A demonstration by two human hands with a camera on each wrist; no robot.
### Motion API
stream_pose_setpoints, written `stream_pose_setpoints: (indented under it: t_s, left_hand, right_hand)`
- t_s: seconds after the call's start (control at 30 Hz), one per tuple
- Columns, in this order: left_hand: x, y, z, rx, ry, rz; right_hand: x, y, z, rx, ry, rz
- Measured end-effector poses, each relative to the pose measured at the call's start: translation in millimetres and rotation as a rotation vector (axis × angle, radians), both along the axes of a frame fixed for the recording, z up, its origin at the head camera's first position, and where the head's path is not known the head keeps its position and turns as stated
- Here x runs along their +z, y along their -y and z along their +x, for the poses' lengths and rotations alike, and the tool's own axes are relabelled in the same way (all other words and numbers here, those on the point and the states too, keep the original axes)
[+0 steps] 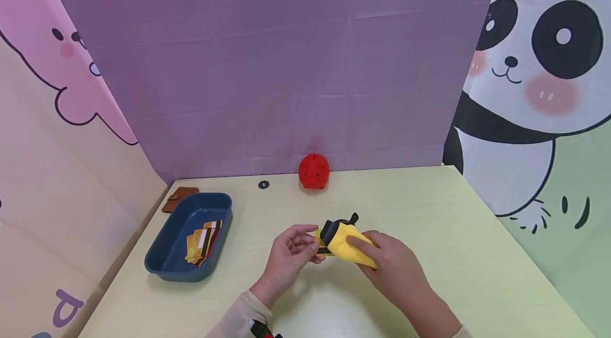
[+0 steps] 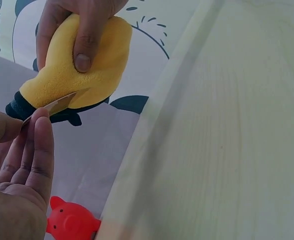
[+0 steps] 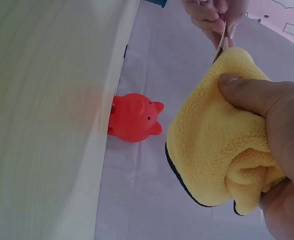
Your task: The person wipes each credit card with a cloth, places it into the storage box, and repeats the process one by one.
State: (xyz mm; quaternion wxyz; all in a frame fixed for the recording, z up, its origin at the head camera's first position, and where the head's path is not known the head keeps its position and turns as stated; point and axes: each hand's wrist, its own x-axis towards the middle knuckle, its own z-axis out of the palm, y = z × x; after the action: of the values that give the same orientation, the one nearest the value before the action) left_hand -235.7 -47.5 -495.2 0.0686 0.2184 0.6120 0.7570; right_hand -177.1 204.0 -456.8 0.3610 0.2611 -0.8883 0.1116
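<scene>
In the head view my left hand (image 1: 288, 256) pinches a yellow bank card (image 1: 324, 251) with a dark stripe between thumb and fingers. My right hand (image 1: 393, 263) grips a bunched yellow cloth (image 1: 352, 244) with dark edging, its thumb pressing on the fabric. The left wrist view shows the card (image 2: 61, 103) edge-on against the cloth (image 2: 94, 55), part of it hidden by fingers and fabric. Seen from the right wrist, the cloth (image 3: 217, 125) hangs in folds from the right hand, its top touching the card. Both hands are held above the table.
A blue basin (image 1: 157, 261) on the left holds several yellow cards (image 1: 202, 245). Behind it lies a brown wallet (image 1: 179, 198). A red piggy bank (image 1: 313, 171) and a small black chip (image 1: 263, 184) are near the table's (image 1: 406, 195) back edge, before a purple backdrop.
</scene>
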Motion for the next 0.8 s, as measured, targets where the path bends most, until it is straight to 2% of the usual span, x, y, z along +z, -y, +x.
stream_pose_setpoints:
  t_s: [0.27, 0.43, 0.8]
  left_hand:
    - [4.5, 3.9, 1.3, 0.032, -0.002, -0.031]
    - [5.9, 6.0, -0.7, 0.056, 0.028, -0.015]
    - [10.1, 14.3, -5.0, 0.165, 0.020, -0.005]
  right_hand:
    - [-4.5, -13, -5.6, -0.033, 0.017, -0.032]
    - [-6.0, -24, -9.0, -0.067, 0.028, -0.063]
    - [-0.2, -45, -7.0, -0.135, 0.043, -0.118]
